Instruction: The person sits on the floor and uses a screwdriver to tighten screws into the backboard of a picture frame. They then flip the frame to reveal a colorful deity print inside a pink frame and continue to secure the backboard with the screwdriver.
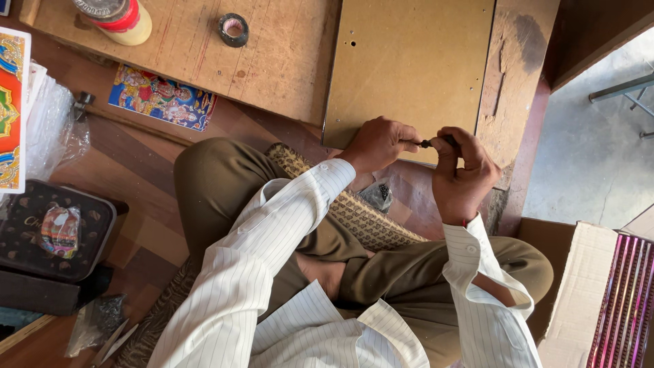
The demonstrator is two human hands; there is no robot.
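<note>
- At the far left edge a bright orange and gold printed card (12,109) lies beside crinkled clear plastic wrapping (51,126).
- Below it a dark tray (82,252) with a patterned rim holds a small wrapped packet (60,230); a small plastic bag of dark bits (95,324) lies on the wooden floor (143,177) nearby.
- At the top left a jar with a red band and a metal lid (119,17) lies on its side on a low wooden board (272,61).
- A colourful religious picture (162,97) lies partly tucked under that board's near edge.
- A small roll of black tape (234,29) sits flat on the board, well apart from the jar.
- The person sits cross-legged in olive trousers and a white striped shirt, on a woven patterned mat (361,211).
- A flat brown panel (409,68) with a few small holes lies just beyond the hands.
- The left hand (378,143) hovers at the panel's near edge, its fingers pinched together on the tip of a small dark tool (430,143).
- The right hand (463,177) is clenched round the other end of that tool, thumb on top; the tool spans the small gap between both hands, over the panel's near edge.
- A small dark plastic packet (378,196) lies on the floor just below the left hand.
- At the lower right an open cardboard box (579,286) holds shiny striped purple strips (627,300).
</note>
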